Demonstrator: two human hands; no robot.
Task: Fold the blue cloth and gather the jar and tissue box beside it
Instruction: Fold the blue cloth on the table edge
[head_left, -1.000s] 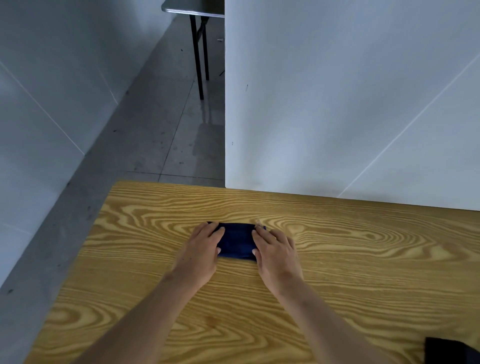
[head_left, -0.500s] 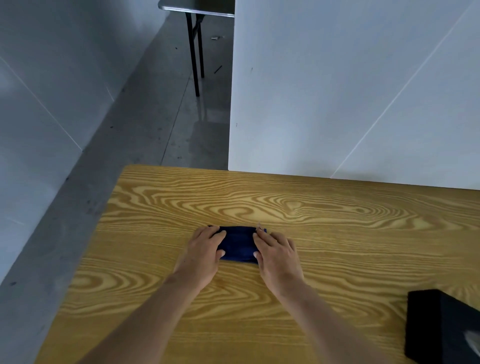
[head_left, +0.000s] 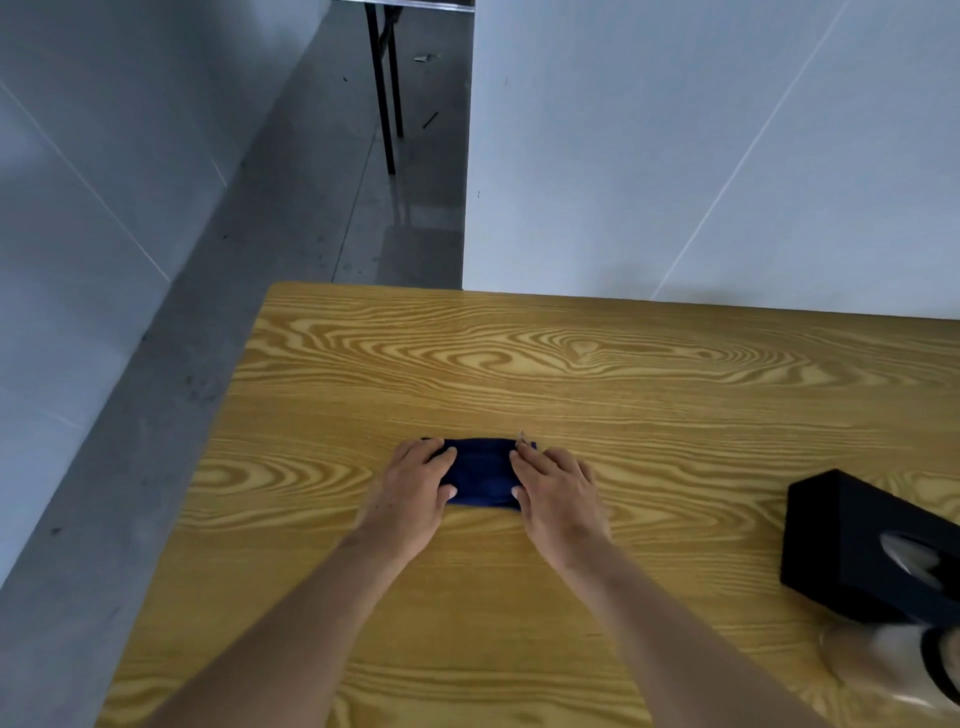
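Observation:
The blue cloth (head_left: 483, 472) lies folded into a small dark rectangle on the wooden table (head_left: 571, 364). My left hand (head_left: 415, 488) rests flat on its left end and my right hand (head_left: 558, 493) on its right end, fingers spread and pressing down. A small white tag sticks out at the cloth's far right corner. The black tissue box (head_left: 862, 545) stands at the right edge, a tissue showing in its top slot. A clear jar (head_left: 893, 670) with a dark lid lies on its side just in front of the box, partly cut off by the frame.
The table's left edge drops to a grey concrete floor (head_left: 260, 249). A white partition wall (head_left: 675, 156) stands directly behind the table. Black legs of another table (head_left: 387, 98) stand further back.
The view has tilted down and to the right, bringing the tissue box fully and the jar partly into view. Both hands have stayed on the ends of the folded cloth.

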